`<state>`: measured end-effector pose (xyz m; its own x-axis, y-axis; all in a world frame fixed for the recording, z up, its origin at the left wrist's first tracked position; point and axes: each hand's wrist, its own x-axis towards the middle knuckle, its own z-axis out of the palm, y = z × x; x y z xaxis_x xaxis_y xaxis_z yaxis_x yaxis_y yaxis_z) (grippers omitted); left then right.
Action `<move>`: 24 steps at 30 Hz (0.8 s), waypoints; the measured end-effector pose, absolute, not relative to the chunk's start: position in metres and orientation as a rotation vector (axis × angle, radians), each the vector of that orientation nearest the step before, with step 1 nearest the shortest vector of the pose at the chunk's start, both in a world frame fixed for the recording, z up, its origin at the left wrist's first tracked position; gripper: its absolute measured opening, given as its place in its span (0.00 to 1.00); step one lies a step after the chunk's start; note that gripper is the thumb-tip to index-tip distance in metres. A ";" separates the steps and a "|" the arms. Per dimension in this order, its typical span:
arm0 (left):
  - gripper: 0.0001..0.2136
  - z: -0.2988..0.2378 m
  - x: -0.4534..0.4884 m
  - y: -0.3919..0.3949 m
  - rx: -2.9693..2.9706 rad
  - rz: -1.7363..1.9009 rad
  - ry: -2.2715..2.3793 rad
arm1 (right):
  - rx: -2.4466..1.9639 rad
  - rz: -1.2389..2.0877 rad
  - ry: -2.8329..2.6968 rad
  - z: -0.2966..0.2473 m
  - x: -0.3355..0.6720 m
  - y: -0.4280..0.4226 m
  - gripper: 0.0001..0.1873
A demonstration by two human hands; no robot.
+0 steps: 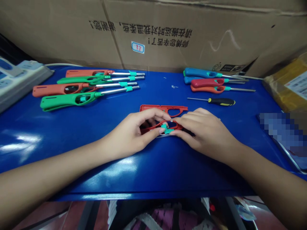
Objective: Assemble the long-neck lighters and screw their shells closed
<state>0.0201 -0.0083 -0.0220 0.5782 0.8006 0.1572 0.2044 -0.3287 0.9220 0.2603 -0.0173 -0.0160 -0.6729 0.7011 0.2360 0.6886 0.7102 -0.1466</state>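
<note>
In the middle of the blue table, my left hand [134, 132] pinches a small teal trigger piece [166, 129] between thumb and fingers. That piece sits at the red lighter half-shell [146, 130], which is partly hidden under my fingers. My right hand [206, 129] is closed on the shell's right end, its thumb and forefinger close to the teal piece. A second red half-shell [179, 111], with an oval trigger opening, lies just behind my hands. A thin pale strip or wire shows below the teal piece; what it is I cannot tell.
Several long-nosed lighters [69, 99] lie at the left, and several more [208, 82] at the back right. A screwdriver [220, 101] lies in front of those. Tiny pins [174, 86] lie mid-table. A cardboard box [155, 60], power strip [24, 76] and phone-like object [283, 137] border the table.
</note>
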 end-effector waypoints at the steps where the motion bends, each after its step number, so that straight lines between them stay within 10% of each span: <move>1: 0.11 -0.022 0.020 -0.008 1.826 0.781 0.825 | -1.112 0.069 -2.622 -0.016 0.260 -0.017 0.15; 12: 0.18 -0.027 0.024 -0.016 1.852 0.799 0.811 | -1.112 0.276 -2.419 -0.015 0.250 -0.023 0.04; 24: 0.05 -0.024 0.018 -0.009 2.312 0.813 0.846 | -1.052 0.555 -2.178 -0.020 0.249 -0.020 0.02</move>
